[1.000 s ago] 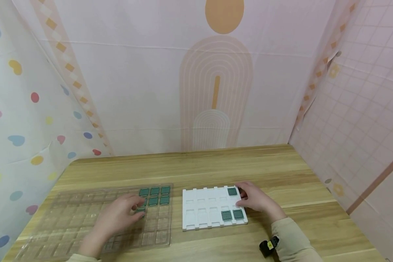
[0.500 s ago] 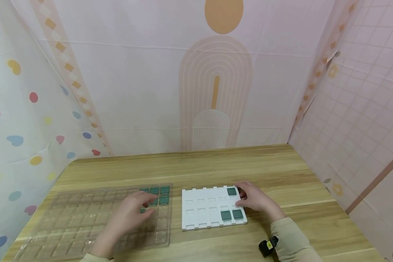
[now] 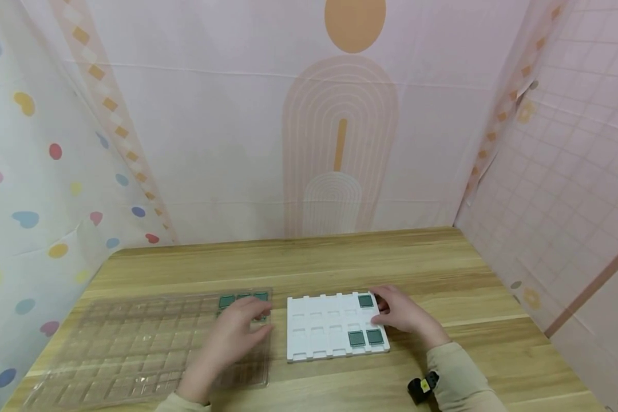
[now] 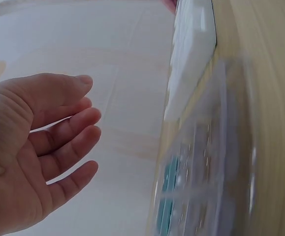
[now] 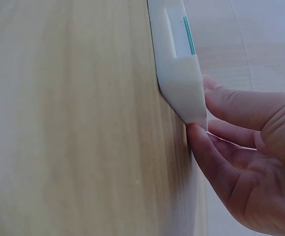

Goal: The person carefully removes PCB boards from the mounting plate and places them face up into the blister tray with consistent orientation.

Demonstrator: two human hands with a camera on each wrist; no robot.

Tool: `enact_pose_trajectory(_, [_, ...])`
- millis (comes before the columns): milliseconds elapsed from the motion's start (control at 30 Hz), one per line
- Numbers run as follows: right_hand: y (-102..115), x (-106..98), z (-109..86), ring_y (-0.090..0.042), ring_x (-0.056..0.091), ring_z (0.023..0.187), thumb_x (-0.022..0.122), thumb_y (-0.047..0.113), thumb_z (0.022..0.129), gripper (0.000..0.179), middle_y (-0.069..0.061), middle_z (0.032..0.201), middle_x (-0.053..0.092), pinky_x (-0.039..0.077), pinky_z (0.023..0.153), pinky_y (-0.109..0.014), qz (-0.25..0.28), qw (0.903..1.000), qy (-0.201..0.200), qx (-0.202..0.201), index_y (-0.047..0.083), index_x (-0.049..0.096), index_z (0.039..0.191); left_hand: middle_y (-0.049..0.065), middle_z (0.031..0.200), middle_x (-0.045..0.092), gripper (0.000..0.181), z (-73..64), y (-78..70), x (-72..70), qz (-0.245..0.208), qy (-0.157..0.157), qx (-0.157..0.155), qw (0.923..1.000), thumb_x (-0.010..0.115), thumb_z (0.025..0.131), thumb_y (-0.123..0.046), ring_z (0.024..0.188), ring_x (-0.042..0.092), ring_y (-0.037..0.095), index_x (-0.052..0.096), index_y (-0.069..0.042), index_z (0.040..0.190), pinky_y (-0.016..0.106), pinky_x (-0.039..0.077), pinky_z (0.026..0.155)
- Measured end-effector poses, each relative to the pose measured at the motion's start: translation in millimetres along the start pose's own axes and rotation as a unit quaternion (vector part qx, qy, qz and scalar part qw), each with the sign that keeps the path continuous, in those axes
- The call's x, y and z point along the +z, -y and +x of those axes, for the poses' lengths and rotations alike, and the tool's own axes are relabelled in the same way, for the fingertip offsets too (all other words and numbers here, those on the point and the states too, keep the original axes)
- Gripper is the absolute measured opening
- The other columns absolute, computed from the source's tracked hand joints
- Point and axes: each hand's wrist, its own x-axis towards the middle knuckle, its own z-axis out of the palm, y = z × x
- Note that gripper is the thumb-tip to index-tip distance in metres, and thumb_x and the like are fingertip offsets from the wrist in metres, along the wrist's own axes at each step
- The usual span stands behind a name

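Note:
My left hand [image 3: 237, 332] is over the right part of a clear plastic tray [image 3: 108, 343], covering some of the green square circuit chips [image 3: 226, 301] there. In the left wrist view its fingers are loosely bent, nothing shows between them, and the index finger is mostly hidden by the thumb. To the right lies a white slotted tray [image 3: 316, 320]. It carries a green chip [image 3: 365, 301] at its top right and two more chips [image 3: 357, 339] at its lower right. My right hand [image 3: 404, 313] grips this tray's right edge, thumb on top and fingers along the side.
Both trays lie on a wood-grain table [image 3: 340, 263], with a narrow strip of tabletop between them. A small black device [image 3: 422, 389] is beside the right sleeve [image 3: 458, 372]. Patterned cloth [image 3: 226, 143] hangs behind the table and at both sides.
My left hand has moved rightward across the clear tray, from the left side of the chips to the tray's right edge. The right hand and white tray have stayed in place.

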Motion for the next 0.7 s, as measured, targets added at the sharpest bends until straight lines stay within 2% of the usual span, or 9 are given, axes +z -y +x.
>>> enact_pose_trajectory(167, [-0.9, 0.2, -0.1, -0.019, 0.057, 0.095, 0.08, 0.008, 0.082, 0.065, -0.017, 0.123, 0.055, 0.051, 0.082, -0.036, -0.001, 1.0, -0.002, -0.005, -0.007, 0.05, 0.138, -0.001, 0.096, 0.069, 0.032, 4.4, -10.6, 10.1, 0.009, -0.025, 0.028, 0.9993, 0.085, 0.076, -0.009, 0.082, 0.065, 0.016, 0.074, -0.009, 0.105, 0.03, 0.054, 0.07])
enact_pose_trajectory(433, [-1.5, -0.6, -1.9, -0.022, 0.058, 0.096, 0.081, 0.007, 0.082, 0.066, -0.022, 0.127, 0.053, 0.052, 0.082, -0.036, 0.011, 0.9998, -0.001, -0.016, -0.009, 0.049, 0.137, 0.001, 0.098, 0.069, 0.033, 12.9, -25.6, 26.9, 0.016, -0.059, 0.091, 0.9939, 0.087, 0.073, -0.009, 0.083, 0.064, 0.014, 0.073, -0.009, 0.103, 0.031, 0.054, 0.071])
enact_pose_trajectory(500, [-1.0, -0.8, -2.4, -0.021, 0.058, 0.095, 0.081, 0.007, 0.082, 0.066, -0.021, 0.126, 0.053, 0.052, 0.082, -0.036, 0.012, 0.9998, -0.001, -0.016, -0.009, 0.049, 0.137, 0.002, 0.098, 0.069, 0.033, 15.0, -28.9, 30.2, 0.024, -0.061, 0.105, 0.9924, 0.087, 0.073, -0.01, 0.085, 0.064, 0.016, 0.073, -0.009, 0.103, 0.035, 0.054, 0.073])
enact_pose_trajectory(700, [-0.5, -0.9, -2.8, -0.022, 0.059, 0.096, 0.081, 0.006, 0.082, 0.066, -0.021, 0.125, 0.054, 0.052, 0.081, -0.035, 0.011, 0.9997, -0.001, -0.02, -0.01, 0.049, 0.137, 0.002, 0.1, 0.07, 0.034, 19.9, -38.6, 38.6, 0.047, -0.038, 0.123, 0.9906, 0.086, 0.076, -0.017, 0.095, 0.064, 0.021, 0.073, -0.009, 0.107, 0.041, 0.052, 0.083])
